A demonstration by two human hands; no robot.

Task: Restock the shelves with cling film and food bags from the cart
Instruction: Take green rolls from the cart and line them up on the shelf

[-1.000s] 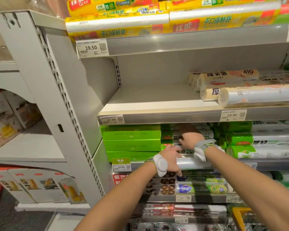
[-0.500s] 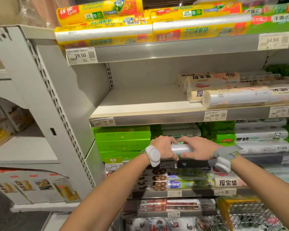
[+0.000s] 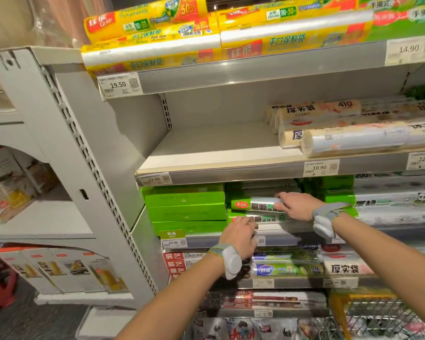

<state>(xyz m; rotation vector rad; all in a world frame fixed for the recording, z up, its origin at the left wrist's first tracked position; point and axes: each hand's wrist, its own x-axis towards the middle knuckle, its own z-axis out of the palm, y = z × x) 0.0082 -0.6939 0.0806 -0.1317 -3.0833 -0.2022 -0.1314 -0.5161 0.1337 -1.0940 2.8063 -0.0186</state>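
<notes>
A green-and-silver cling film roll [image 3: 253,205] lies on top of a stack of like rolls on the third shelf, right of the green boxes [image 3: 185,207]. My right hand [image 3: 295,206] grips its right end. Lower down, my left hand [image 3: 239,233] rests with curled fingers on the front of a lower roll [image 3: 268,219] at the shelf edge [image 3: 353,238]; whether it grips the roll is unclear. Both wrists wear grey bands with white modules.
The shelf above [image 3: 219,143] is bare on its left half, with cream rolls [image 3: 341,133] at right. Yellow food-bag rolls [image 3: 152,42] fill the top shelf. A wire cart [image 3: 368,315] stands at bottom right. A grey upright [image 3: 66,143] bounds the left side.
The roll held by both hands in front of the shelf now lies on the stack. My right hand went in with it; my left hand dropped to the roll below.
</notes>
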